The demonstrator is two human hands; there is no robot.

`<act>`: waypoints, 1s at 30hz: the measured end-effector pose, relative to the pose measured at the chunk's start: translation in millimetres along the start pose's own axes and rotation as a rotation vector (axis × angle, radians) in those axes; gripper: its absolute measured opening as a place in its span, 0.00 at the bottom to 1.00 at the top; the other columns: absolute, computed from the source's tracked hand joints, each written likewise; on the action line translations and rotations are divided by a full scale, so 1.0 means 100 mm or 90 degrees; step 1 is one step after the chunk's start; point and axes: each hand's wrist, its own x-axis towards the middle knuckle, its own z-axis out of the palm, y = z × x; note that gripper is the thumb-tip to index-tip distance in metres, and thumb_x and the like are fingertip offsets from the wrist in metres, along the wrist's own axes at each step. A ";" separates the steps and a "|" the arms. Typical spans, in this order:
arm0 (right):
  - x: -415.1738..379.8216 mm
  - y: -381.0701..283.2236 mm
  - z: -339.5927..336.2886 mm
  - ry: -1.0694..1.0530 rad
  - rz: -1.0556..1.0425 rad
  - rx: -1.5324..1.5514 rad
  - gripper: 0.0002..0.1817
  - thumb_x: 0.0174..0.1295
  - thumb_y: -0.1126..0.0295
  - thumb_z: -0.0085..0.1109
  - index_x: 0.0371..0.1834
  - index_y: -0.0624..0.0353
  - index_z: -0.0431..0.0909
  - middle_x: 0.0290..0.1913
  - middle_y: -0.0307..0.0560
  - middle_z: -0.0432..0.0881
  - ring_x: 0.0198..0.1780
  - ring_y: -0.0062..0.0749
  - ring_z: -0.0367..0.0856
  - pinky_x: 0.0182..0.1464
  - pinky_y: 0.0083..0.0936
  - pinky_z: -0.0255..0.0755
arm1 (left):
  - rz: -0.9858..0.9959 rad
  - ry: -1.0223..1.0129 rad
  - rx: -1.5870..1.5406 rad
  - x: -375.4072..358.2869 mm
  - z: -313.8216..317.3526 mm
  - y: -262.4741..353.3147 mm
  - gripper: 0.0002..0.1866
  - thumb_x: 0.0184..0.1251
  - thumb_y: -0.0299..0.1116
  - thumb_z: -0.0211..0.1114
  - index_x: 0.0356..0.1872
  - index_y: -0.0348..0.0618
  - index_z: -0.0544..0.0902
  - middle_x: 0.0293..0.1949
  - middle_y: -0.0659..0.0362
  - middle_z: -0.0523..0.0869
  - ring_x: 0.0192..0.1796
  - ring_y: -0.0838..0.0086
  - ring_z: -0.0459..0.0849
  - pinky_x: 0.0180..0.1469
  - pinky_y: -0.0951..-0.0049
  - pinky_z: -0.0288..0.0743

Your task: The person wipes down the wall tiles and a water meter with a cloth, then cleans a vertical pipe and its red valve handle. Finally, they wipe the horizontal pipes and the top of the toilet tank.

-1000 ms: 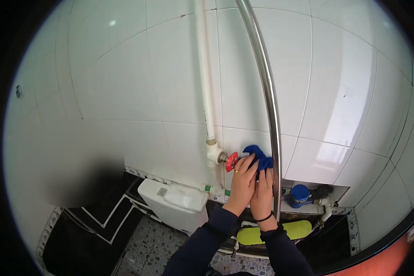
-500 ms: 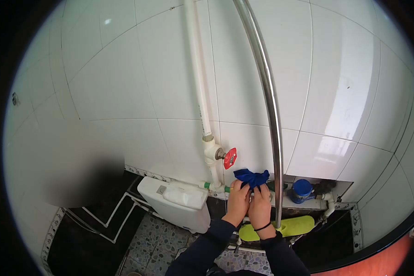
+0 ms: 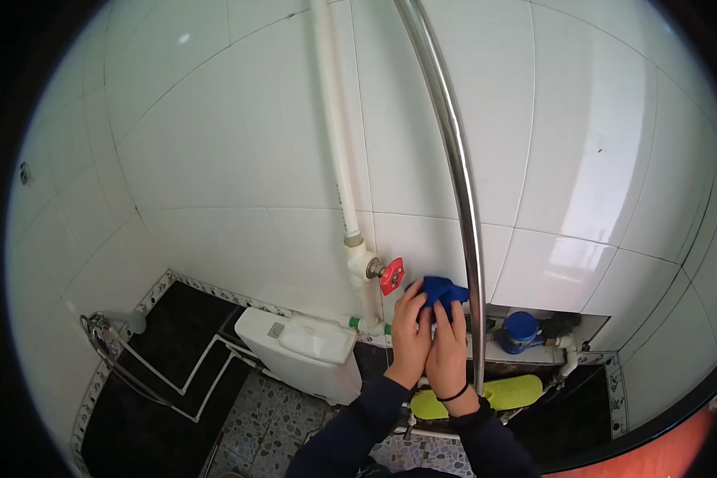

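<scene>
Both hands (image 3: 430, 342) raised slightly, blue cloth (image 3: 441, 291) at fingertips, against tile

White tiled wall (image 3: 239, 143), dark floor (image 3: 143, 414)

cloth (image 3: 440, 291) between valve (image 3: 391, 276) and rail (image 3: 462, 199)

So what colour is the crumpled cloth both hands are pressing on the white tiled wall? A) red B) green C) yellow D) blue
D: the crumpled blue cloth sits under the left hand and right hand, beside the small red valve handle.
</scene>
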 end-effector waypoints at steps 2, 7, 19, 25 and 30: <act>0.17 -0.01 -0.02 -0.013 -0.012 0.002 0.27 0.61 0.82 0.51 0.66 0.66 0.68 0.69 0.69 0.62 0.67 0.67 0.64 0.67 0.45 0.62 | 0.060 0.013 0.017 0.20 0.01 0.09 0.17 0.64 0.14 0.58 0.53 0.35 0.80 0.63 0.50 0.78 0.61 0.58 0.78 0.60 0.67 0.73; 0.30 0.10 0.04 0.001 -0.024 -0.059 0.26 0.62 0.80 0.53 0.66 0.67 0.68 0.68 0.70 0.65 0.68 0.66 0.64 0.68 0.45 0.61 | 0.130 -0.012 0.097 0.32 0.05 0.05 0.17 0.60 0.15 0.61 0.52 0.34 0.80 0.61 0.49 0.77 0.62 0.52 0.75 0.63 0.61 0.70; -0.28 0.44 0.21 -0.019 0.092 -0.058 0.23 0.62 0.79 0.53 0.62 0.68 0.69 0.66 0.70 0.67 0.66 0.65 0.68 0.64 0.43 0.67 | 0.075 -0.084 0.139 -0.22 0.08 -0.25 0.16 0.55 0.15 0.64 0.46 0.34 0.82 0.57 0.49 0.78 0.58 0.49 0.74 0.60 0.56 0.70; -0.29 0.39 0.14 -0.026 0.117 -0.074 0.18 0.60 0.79 0.55 0.55 0.69 0.73 0.61 0.66 0.72 0.58 0.63 0.75 0.57 0.42 0.72 | 0.033 -0.123 0.143 -0.40 0.05 -0.31 0.14 0.57 0.18 0.63 0.46 0.34 0.81 0.56 0.48 0.77 0.58 0.47 0.74 0.60 0.54 0.70; -0.26 0.37 0.07 -0.029 0.093 -0.061 0.15 0.60 0.80 0.55 0.50 0.68 0.75 0.57 0.64 0.74 0.56 0.62 0.75 0.56 0.43 0.72 | 0.008 -0.141 0.175 -0.45 -0.01 -0.26 0.13 0.59 0.20 0.63 0.46 0.33 0.81 0.54 0.47 0.78 0.57 0.47 0.74 0.59 0.55 0.70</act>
